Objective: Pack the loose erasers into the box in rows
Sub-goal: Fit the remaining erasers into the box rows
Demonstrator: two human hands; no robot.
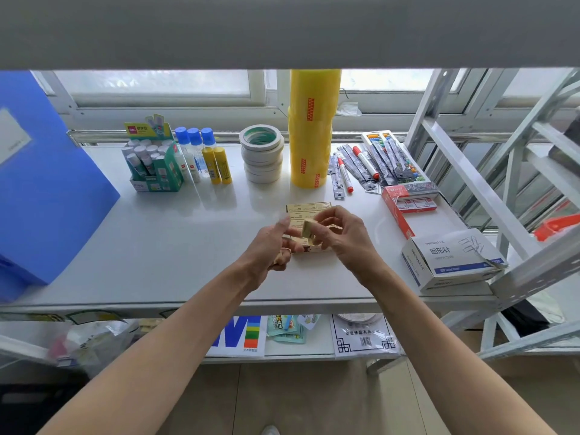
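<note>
A small tan box (309, 208) of erasers lies on the white shelf (175, 246), with rows of beige wrapped erasers showing at its far end. My right hand (343, 237) holds one beige eraser (307, 229) upright between thumb and fingers, just above the box. My left hand (271, 249) is beside it on the left; its fingertips reach toward that eraser, and its lower fingers curl around one or more loose erasers (279, 260). Both hands hide the near half of the box.
Behind the box stand a yellow tape stack (310, 130), white tape rolls (262, 155), glue bottles (204, 155) and a green glue-stick carton (153, 161). Markers (364, 164), a red box (408, 204) and a paper-clip box (452, 262) lie on the right; a blue folder (40, 183) stands on the left.
</note>
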